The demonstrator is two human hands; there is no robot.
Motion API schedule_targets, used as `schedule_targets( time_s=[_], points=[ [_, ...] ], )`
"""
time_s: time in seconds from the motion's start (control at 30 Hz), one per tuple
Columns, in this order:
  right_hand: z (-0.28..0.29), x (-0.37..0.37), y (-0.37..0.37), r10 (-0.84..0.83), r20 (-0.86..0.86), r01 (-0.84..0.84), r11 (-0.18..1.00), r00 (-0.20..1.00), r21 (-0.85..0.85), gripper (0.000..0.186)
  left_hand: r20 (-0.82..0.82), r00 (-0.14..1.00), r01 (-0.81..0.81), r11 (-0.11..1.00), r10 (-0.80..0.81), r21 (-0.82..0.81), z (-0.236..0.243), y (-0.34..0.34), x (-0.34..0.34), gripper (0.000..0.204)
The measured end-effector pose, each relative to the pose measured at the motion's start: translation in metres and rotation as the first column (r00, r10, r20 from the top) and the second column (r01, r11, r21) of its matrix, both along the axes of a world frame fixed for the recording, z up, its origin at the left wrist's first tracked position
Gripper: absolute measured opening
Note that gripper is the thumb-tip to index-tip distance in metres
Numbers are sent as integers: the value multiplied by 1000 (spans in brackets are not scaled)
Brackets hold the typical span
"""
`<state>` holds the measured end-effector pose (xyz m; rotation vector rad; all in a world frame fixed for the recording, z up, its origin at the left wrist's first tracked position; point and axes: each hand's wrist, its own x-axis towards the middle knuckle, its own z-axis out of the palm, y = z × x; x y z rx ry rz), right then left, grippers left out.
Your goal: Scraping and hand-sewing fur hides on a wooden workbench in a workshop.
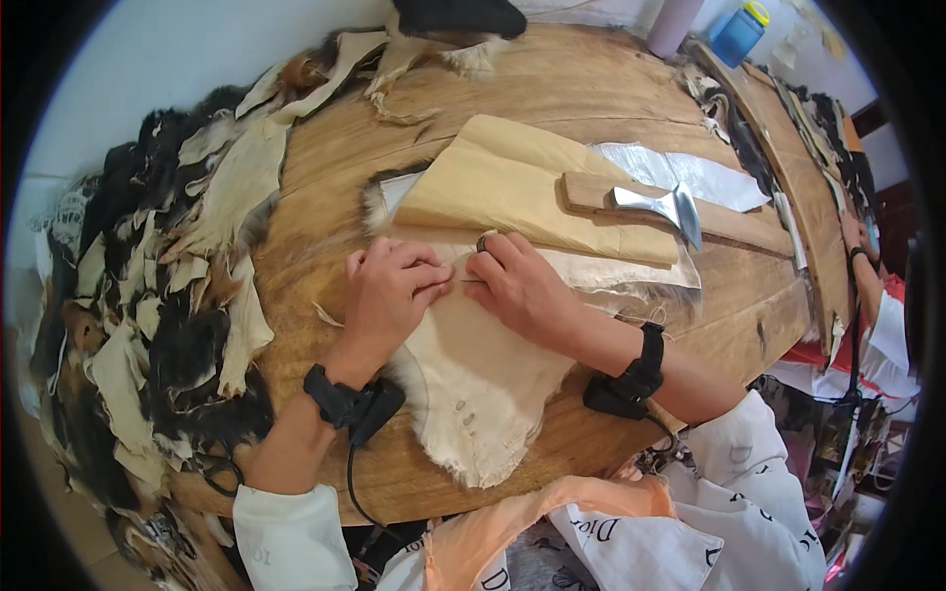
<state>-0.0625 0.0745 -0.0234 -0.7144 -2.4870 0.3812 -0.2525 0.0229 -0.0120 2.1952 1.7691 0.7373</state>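
Note:
A pale animal hide (480, 384), fur showing at its rim, lies skin side up on the wooden table in front of me. My left hand (392, 293) has its fingers curled and pressed together on the hide, pinching at a line across it. Close beside it, my right hand (524, 291) pinches at the same line. A thin light sliver shows between the fingertips; its kind is too small to tell. A dark ring-like band (482, 242) sits on a right finger. Folded tan paper (522, 182) covers the hide's far part.
On the paper rests a flat wooden bar (734, 225) with a flared shiny metal tool (680, 209). Fur and hide scraps (202, 325) heap along the left. A blue yellow-lidded bottle (739, 35) stands far right. Another person's hand (851, 234) is at the right edge.

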Motion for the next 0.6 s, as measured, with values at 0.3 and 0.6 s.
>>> schedule_targets(
  time_s=[0.3, 0.6],
  points=[
    [4, -6, 1, 17, -21, -17, 1000, 1000, -16, 17, -40, 999, 8, 986, -1, 164, 1, 6, 0, 9],
    [-7, -9, 3, -71, -210, 55, 995, 975, -79, 17, 30, 996, -85, 994, 87, -66, 3, 3, 2, 14]
  ],
)
